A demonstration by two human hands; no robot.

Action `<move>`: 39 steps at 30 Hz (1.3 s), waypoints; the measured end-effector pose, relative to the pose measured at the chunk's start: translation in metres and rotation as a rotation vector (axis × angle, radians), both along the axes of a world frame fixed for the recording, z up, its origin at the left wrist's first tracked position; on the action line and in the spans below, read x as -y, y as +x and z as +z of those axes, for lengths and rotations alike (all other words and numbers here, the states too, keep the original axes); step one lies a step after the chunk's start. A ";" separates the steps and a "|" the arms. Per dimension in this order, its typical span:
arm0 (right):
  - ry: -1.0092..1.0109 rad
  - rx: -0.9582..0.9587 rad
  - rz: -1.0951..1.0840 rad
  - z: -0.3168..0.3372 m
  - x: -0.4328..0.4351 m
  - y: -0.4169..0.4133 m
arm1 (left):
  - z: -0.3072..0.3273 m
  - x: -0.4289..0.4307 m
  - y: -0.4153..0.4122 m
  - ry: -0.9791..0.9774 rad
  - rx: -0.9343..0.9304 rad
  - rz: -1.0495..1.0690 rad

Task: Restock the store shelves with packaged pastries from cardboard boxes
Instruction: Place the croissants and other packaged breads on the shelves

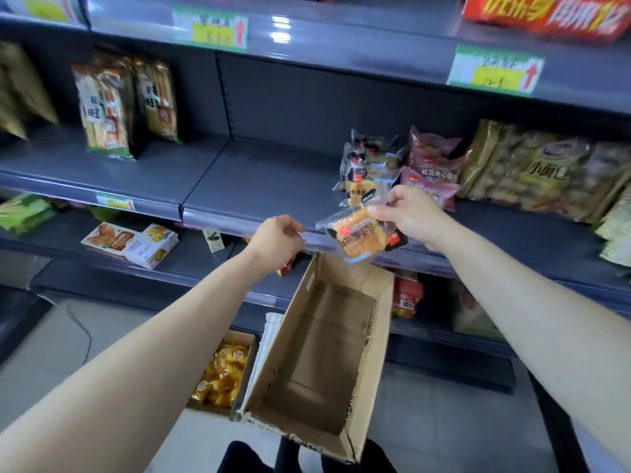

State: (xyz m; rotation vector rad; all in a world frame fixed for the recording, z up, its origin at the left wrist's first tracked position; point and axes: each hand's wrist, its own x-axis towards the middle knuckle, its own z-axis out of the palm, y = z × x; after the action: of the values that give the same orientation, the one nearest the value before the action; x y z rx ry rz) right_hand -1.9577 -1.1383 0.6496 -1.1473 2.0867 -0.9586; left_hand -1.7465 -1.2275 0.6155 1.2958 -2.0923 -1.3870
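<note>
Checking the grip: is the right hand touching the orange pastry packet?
Touching. Head view shows the right hand pinching the orange pastry packet by its upper edge.

Dark grey metal shelves [112, 172] run in tiers across the aisle, backed by a matching grey panel [307, 104] with a slotted upright [226, 97] between two bays. Clear strips [218, 220] along the shelf fronts carry green-and-yellow price tags [495, 68] with red arrows. Light glints white off the top strip [280, 34]. Below, the floor [51, 343] is pale grey, smooth and faintly shiny.
</note>
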 end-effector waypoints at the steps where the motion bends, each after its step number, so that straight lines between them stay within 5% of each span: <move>1: -0.007 -0.074 0.024 0.004 0.001 -0.002 | 0.002 0.000 -0.003 -0.003 0.000 -0.014; 8: 0.202 -1.017 0.264 0.025 0.035 -0.013 | 0.010 0.002 -0.026 0.015 -0.021 -0.057; 15: 0.546 -1.372 0.655 0.006 0.082 -0.002 | 0.011 0.012 -0.024 0.060 -0.039 0.047; 24: 0.624 -1.509 0.904 -0.055 0.132 0.008 | -0.014 0.028 -0.024 0.062 -0.002 0.156; 29: 0.479 -1.486 0.934 -0.068 0.145 -0.003 | -0.021 0.029 -0.035 0.055 -0.004 0.169; 39: -0.123 -0.774 0.506 -0.034 0.143 -0.066 | -0.023 0.034 -0.066 0.076 0.054 0.193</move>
State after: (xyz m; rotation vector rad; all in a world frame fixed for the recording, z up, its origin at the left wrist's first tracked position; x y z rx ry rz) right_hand -2.0235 -1.2812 0.6157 -2.2387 2.0929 -0.4245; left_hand -1.8129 -1.2620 0.5923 1.5369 -1.9054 -1.3730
